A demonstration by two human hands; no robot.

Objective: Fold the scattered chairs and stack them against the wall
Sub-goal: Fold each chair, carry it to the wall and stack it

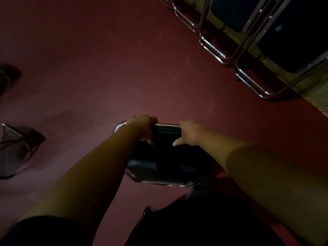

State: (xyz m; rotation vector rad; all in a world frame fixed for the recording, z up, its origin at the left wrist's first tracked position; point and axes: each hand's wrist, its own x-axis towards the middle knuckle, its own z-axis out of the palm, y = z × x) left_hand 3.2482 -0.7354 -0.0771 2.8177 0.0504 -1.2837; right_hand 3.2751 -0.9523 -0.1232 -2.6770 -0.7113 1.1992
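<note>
The step in hand looks like carrying a chair across the dark red floor to the row already leaning at upper right. Something dim lies at the far left, too dark to identify, so the person would do well to keep clear of it. The chair hangs just in front of the person's legs and seems folded flat, though the light leaves that uncertain. It should be kept vertical and its lower frame lifted off the floor, then leaned parallel against the stacked chairs by the wall so that the frames nest.

The left hand is curled tight round the chrome top bar, near its left bend. The right hand grips the same bar further right, fingers hooked over it and thumb pointing down.
</note>
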